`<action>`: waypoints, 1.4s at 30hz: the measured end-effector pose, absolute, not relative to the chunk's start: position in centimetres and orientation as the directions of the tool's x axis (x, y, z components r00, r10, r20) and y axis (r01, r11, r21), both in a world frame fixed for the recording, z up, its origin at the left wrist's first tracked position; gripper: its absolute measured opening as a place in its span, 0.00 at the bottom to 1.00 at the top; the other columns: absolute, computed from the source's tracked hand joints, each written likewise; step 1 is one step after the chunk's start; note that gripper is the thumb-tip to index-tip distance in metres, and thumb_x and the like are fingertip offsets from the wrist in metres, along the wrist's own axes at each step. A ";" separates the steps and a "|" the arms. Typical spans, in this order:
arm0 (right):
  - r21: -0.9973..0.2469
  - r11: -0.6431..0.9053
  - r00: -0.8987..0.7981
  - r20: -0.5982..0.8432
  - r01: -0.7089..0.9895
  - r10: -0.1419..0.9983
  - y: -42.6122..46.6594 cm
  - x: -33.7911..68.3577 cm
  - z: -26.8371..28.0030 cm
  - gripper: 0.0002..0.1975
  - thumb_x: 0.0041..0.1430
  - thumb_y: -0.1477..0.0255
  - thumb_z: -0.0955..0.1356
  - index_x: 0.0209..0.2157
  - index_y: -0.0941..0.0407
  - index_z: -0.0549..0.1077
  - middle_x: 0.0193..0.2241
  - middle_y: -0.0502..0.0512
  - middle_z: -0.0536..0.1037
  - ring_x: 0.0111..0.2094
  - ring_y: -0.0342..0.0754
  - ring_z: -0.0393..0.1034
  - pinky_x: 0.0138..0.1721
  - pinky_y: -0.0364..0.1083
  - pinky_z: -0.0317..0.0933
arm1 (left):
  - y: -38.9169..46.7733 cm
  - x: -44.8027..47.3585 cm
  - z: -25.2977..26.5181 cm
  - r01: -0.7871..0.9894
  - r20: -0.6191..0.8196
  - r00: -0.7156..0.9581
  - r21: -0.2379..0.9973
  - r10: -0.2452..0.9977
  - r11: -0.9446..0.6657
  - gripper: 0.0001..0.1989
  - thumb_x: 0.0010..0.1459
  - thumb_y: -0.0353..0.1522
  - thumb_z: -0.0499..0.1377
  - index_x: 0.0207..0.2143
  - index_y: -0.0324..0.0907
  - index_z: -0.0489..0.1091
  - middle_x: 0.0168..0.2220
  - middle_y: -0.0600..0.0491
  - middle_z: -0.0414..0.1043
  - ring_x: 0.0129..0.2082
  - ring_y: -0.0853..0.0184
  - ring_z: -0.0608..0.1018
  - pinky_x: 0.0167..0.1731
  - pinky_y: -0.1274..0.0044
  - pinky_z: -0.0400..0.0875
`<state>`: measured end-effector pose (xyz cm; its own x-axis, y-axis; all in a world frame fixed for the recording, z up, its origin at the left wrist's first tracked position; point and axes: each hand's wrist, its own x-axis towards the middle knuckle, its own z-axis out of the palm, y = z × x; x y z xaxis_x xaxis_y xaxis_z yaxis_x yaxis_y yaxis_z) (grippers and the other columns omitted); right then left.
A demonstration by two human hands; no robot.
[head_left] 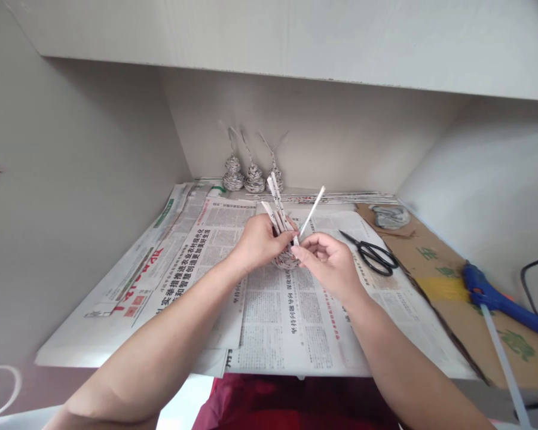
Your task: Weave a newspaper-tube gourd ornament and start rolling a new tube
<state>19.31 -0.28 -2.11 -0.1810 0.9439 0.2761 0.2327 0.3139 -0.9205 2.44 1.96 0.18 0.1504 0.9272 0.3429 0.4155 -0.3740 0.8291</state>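
A small round piece woven from rolled newspaper strips (285, 259) sits between my hands over the newspaper. Several paper sticks (276, 200) rise from its top, and one white stick (312, 210) leans off to the right. My left hand (260, 240) is closed around the left side of the piece and the upright sticks, thumb across the front. With thumb and forefinger, my right hand (327, 258) pinches a paper strip at the right side of the weave. The fingers cover part of the woven body.
Three gourd-shaped woven figures (254, 179) stand at the back wall beside long paper sticks (341, 197). Black scissors (371, 253) lie to the right on the newspaper (278, 322). A blue glue gun (493, 297) rests on cardboard (430, 257). A shelf (296, 42) overhangs the table.
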 end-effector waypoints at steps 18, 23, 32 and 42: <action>-0.161 0.827 -0.364 0.840 0.539 0.402 -1.3 19.1 -2.8 0.17 0.58 0.82 0.68 0.46 0.50 0.75 0.38 0.53 0.82 0.40 0.49 0.76 0.43 0.51 0.71 | 2.0 2.3 0.5 0.404 0.330 0.089 0.850 0.940 -0.337 0.05 0.52 0.28 0.61 0.29 0.40 0.77 0.26 0.53 0.78 0.29 0.65 0.79 0.32 0.76 0.71; -0.191 0.772 -0.367 0.794 0.607 0.485 -1.7 19.1 -2.7 0.15 0.61 0.79 0.67 0.48 0.52 0.73 0.38 0.54 0.81 0.38 0.50 0.75 0.42 0.51 0.70 | 2.0 2.4 0.4 0.404 0.335 0.099 0.847 0.937 -0.345 0.06 0.52 0.28 0.60 0.31 0.41 0.78 0.28 0.53 0.80 0.31 0.64 0.80 0.35 0.76 0.72; -0.310 0.672 -0.267 0.745 0.672 0.611 -2.0 19.2 -2.1 0.12 0.60 0.75 0.68 0.46 0.51 0.73 0.36 0.53 0.80 0.35 0.49 0.75 0.39 0.49 0.70 | 1.9 2.4 0.7 0.405 0.327 0.113 0.847 0.938 -0.344 0.07 0.51 0.28 0.59 0.30 0.41 0.78 0.27 0.54 0.79 0.30 0.64 0.80 0.33 0.76 0.71; -0.279 0.717 -0.386 0.690 0.639 0.613 -2.3 19.0 -1.1 0.11 0.58 0.80 0.65 0.37 0.52 0.75 0.34 0.53 0.79 0.37 0.51 0.71 0.40 0.52 0.66 | 1.8 2.6 0.5 0.376 0.339 0.117 0.855 0.934 -0.357 0.04 0.51 0.29 0.61 0.28 0.41 0.77 0.24 0.55 0.78 0.28 0.66 0.79 0.34 0.77 0.71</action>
